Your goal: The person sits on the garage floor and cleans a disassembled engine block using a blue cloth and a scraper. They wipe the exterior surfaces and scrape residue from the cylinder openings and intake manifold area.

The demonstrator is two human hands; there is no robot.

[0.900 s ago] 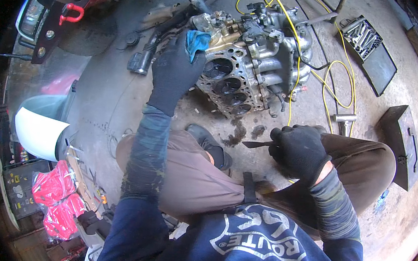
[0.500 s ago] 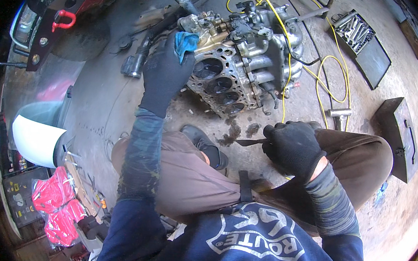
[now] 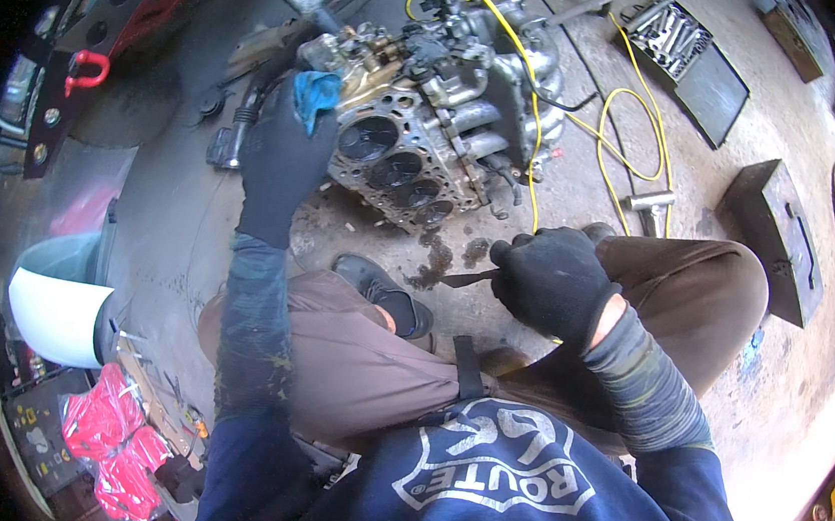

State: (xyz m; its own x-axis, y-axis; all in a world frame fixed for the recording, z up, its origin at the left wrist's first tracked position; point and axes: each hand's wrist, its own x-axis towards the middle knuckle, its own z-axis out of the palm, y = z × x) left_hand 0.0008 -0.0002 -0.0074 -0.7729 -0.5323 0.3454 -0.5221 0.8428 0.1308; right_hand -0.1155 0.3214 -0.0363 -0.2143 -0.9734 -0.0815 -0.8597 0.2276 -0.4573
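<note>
My left hand [image 3: 287, 153], in a black glove, is closed on a crumpled blue cloth [image 3: 313, 100] at the upper left corner of an engine block [image 3: 391, 122]. Several round cylinder bores show in the block's flat, stained top face. Closer to me, my right hand [image 3: 556, 282], also gloved in black, is wrapped round a tool whose thin dark blade [image 3: 466, 279] points left, like a scraper. Its handle is hidden in the fist. The blade is apart from the engine, over dark wet spots on the floor.
A yellow hose [image 3: 603, 128] loops right of the engine. Beyond it are an open case of wrenches and sockets [image 3: 668, 39], a hammer [image 3: 650, 201] and a dark metal toolbox [image 3: 773, 240]. A vehicle front with a red shackle [image 3: 87, 73] stands at left.
The whole scene has shifted left in the picture as my head moved. Both hands keep their hold on the cloth and the bladed tool.
</note>
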